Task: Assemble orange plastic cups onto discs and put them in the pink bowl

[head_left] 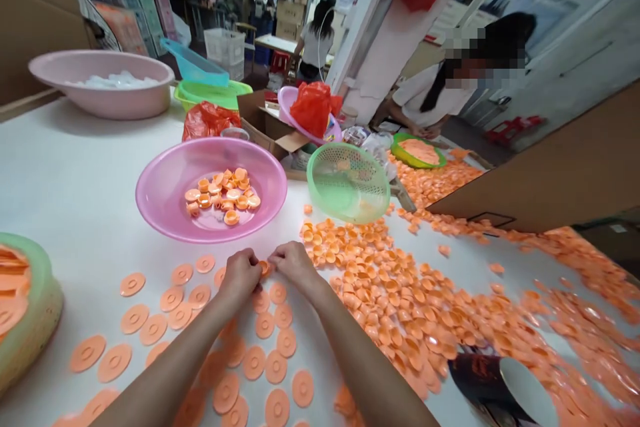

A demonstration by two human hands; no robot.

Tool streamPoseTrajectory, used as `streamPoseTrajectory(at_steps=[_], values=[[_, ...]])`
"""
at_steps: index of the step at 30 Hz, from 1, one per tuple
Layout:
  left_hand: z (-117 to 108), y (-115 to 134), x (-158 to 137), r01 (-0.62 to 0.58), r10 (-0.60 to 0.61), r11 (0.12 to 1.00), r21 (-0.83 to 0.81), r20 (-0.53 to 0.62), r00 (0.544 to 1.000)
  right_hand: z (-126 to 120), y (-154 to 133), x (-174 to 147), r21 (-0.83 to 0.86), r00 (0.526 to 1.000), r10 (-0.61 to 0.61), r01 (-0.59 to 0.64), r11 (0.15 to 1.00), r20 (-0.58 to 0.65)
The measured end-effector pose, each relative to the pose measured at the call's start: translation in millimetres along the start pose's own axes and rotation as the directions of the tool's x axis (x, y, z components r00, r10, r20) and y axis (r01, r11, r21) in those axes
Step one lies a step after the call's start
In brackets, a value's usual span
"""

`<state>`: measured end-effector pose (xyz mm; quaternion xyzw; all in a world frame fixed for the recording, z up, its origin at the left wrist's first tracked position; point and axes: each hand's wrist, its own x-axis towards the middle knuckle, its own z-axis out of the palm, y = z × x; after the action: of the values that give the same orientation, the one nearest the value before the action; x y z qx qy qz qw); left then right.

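My left hand (pixel 243 275) is closed, its fingers pinching a small orange plastic piece (pixel 265 268) just above the white table. My right hand (pixel 296 265) meets it from the other side, fingertips pressed together at the edge of the same piece; fingers partly hide its shape. Flat round orange discs (pixel 254 363) with a raised ring lie spread around and under my forearms. To the right of my right hand spreads a heap of small orange cup-shaped caps (pixel 380 293). Beyond my hands, a pink basin (pixel 213 230) holds several orange cap pieces with discs on them.
A green colander (pixel 347 193) stands behind the caps. At left are a green tub of orange discs (pixel 47 300) and a pale pink basin (pixel 125 103). A dark cylindrical container (pixel 480 380) lies at right. A co-worker (pixel 450 87) leans over more orange pieces.
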<state>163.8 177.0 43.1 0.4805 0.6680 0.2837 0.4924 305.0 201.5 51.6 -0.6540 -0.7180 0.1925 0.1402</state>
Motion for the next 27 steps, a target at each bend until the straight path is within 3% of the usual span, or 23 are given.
streamPoseTrajectory(at_steps=[5, 8, 12, 15, 17, 19, 21, 23, 25, 27], values=[[2.6, -3.6, 0.0, 0.013, -0.014, 1.0, -0.019, -0.02, 1.0, -26.5, 27.6, 67.3, -0.108, 0.971, 0.119, -0.144, 0.984, -0.209], [-1.6, -1.4, -8.4, 0.065, -0.057, 0.976, -0.206, 0.042, 0.997, -20.2, 42.7, 80.8, -0.126, 0.959, 0.183, -0.213, 0.969, -0.215], [-16.0, 8.6, -31.7, 0.178, 0.006, 0.825, -0.536, 0.324, 0.946, -12.0, 59.8, 53.1, -0.106, 0.967, 0.144, -0.169, 0.98, -0.212], [-26.6, 13.5, -46.5, 0.323, 0.018, 0.716, -0.619, 0.479, 0.878, -18.2, 61.9, 20.2, -0.049, 0.958, 0.109, -0.126, 0.991, -0.264], [-30.6, 14.8, -52.7, 0.398, 0.002, 0.662, -0.635, 0.533, 0.846, -26.9, 54.7, -1.7, 0.141, 0.936, 0.106, -0.061, 0.988, -0.336], [-31.7, 16.0, -58.1, 0.432, -0.026, 0.63, -0.645, 0.538, 0.842, -36.1, 41.2, -24.8, 0.465, 0.929, 0.174, -0.003, 0.885, -0.326], [-30.5, 17.9, -65.5, 0.382, -0.053, 0.659, -0.648, 0.467, 0.883, -43.3, 24.3, -49.6, 0.741, 0.954, 0.239, -0.029, 0.671, -0.179], [-27.8, 19.6, -75.9, 0.236, -0.034, 0.766, -0.597, 0.33, 0.944, -47.6, 7.3, -74.8, 0.862, 0.974, 0.226, -0.093, 0.498, -0.025], [-24.4, 18.8, -88.5, 0.009, 0.077, 0.881, -0.474, 0.162, 0.984, -49.7, -7.7, -97.7, 0.903, 0.981, 0.184, -0.132, 0.409, 0.061], [-21.5, 14.5, -101.2, -0.262, 0.281, 0.919, -0.295, 0.022, 0.959, -50.9, -20.3, -116.4, 0.912, 0.987, 0.138, -0.133, 0.388, 0.085]])
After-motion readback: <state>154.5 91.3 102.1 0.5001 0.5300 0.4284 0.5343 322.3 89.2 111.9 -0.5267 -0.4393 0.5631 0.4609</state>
